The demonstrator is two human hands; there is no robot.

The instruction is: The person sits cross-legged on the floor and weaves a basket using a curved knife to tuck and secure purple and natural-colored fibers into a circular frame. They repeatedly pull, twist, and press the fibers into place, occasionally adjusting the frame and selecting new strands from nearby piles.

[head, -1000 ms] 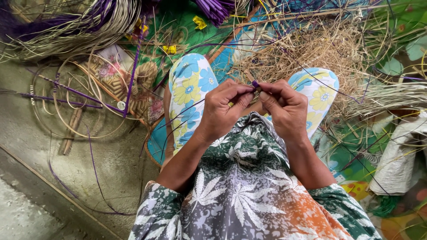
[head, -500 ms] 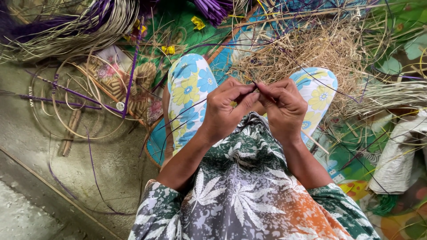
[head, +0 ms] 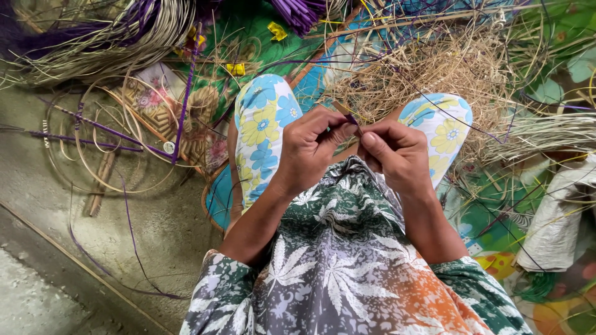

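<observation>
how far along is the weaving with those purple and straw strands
Little looks finished: no woven piece of any size shows. In hand, the left hand and right hand pinch a purple strand between them over the lap. Left to work: coiled cane on the floor, loose straw and the purple bundle ahead.

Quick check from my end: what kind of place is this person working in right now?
It looks like an informal floor-level weaving or basketry spot, perhaps at a home. The person sits on a colourful mat by a concrete floor, surrounded by bundled reeds, purple strips and a heap of dry fibre.
</observation>
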